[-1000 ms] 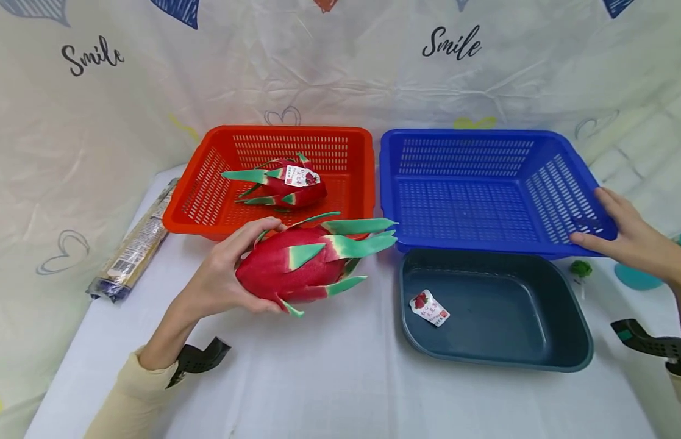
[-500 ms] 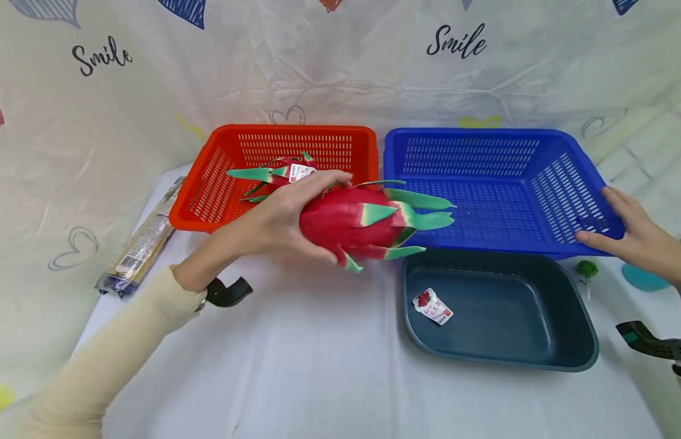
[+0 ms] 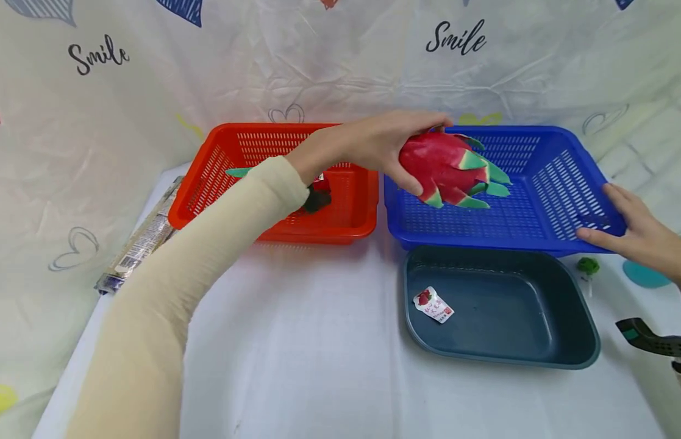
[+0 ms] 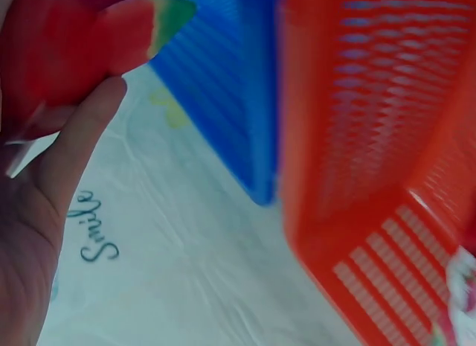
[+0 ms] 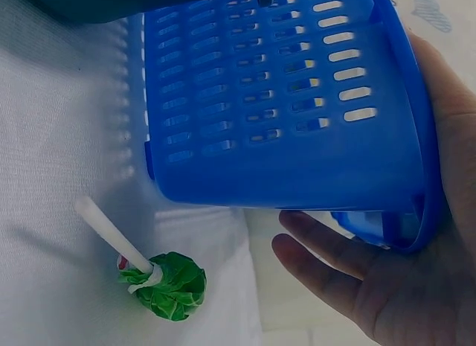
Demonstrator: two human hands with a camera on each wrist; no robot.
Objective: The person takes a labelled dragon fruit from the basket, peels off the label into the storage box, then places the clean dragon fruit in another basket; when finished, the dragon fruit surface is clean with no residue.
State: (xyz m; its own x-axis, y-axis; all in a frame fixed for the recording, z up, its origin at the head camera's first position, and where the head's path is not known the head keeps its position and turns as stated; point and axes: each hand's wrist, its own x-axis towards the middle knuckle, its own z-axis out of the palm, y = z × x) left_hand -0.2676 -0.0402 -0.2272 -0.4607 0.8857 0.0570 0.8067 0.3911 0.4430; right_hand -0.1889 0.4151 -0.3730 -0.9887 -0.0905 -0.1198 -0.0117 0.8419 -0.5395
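My left hand (image 3: pixel 397 143) grips a red dragon fruit (image 3: pixel 439 161) with green-tipped scales, above the left part of the blue basket (image 3: pixel 543 241). In the left wrist view, the thumb presses against the dragon fruit (image 4: pixel 67 45). At the basket's right end, my right hand (image 3: pixel 639 225) holds the rim, thumb over the inner side; the right wrist view shows fingers (image 5: pixel 316 268) beyond the basket wall (image 5: pixel 282 167). A second dragon fruit (image 3: pixel 320 183) lies in the red basket (image 3: pixel 340 235), mostly hidden behind my left forearm.
A dark teal tub (image 3: pixel 499 356) stands in front of the blue basket, with a white fruit sticker (image 3: pixel 433 305) inside. A green-wrapped lollipop (image 3: pixel 588 266) and a turquoise object (image 3: pixel 644 274) lie at the right. A long packet (image 3: pixel 137 247) lies at the left.
My left hand has carried the dragon fruit rightward and away from me, from in front of the red basket to above the blue one. The right hand has stayed on the blue rim.
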